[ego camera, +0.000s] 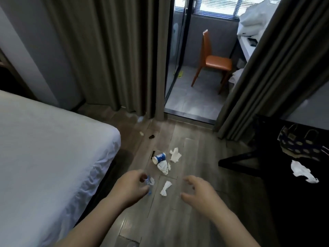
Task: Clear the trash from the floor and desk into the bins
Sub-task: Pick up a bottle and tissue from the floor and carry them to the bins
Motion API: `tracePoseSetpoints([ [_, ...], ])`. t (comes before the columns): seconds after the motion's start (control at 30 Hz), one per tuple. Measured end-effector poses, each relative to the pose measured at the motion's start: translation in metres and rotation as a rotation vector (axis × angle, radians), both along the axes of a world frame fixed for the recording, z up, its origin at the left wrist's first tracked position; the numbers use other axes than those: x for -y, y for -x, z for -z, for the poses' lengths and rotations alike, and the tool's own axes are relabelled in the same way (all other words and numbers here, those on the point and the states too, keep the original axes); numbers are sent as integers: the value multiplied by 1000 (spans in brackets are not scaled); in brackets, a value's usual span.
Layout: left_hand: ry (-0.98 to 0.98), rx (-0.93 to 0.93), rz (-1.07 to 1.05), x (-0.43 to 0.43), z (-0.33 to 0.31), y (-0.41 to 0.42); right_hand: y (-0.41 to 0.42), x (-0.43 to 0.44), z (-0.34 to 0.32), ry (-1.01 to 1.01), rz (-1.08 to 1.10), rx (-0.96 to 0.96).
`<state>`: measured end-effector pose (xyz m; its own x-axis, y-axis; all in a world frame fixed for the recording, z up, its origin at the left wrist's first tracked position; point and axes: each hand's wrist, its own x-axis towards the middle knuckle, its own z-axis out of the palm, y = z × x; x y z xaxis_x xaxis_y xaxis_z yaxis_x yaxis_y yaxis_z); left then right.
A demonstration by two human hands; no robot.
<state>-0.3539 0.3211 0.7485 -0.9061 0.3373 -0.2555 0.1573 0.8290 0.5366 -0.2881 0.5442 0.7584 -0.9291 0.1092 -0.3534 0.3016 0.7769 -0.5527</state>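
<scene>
Gathering litter off the floor (199,150): left hand (131,186) pinches a blue-white wrapper (149,182). The right hand (197,191), fingers spread and empty, should next grasp the near tissue (165,188).

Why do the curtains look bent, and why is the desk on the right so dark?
Head view: the wide-angle lens bows the curtains toward the edges; daylight from the window brightens the far room, while the black desk reads nearly featureless; the left hand, gripping a blue-and-white scrap, looks slightly blurred.

A white-sheeted bed (44,148) sits left, grey curtains (115,59) hang ahead, and an orange chair (213,61) stands beyond them.
</scene>
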Motion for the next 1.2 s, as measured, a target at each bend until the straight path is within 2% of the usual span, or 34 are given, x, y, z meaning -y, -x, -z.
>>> tracePoseSetpoints([
  [0.17,18,52,40,4,15,72,51,4,18,-33,85,41],
  [0.43,50,153,44,-15,56,157,124,-21,57,-31,102,136],
  [0.67,76,219,-39,-53,124,220,206,-65,127,-14,79,156],
  [0.9,141,261,-100,-80,264,279,277,-87,268,-52,72,217],
  [1.03,205,249,-52,-84,384,311,303,-85,385,-94,52,187],
  [1.2,261,195,-55,-73,551,332,324,-82,548,-99,-25,239],
])
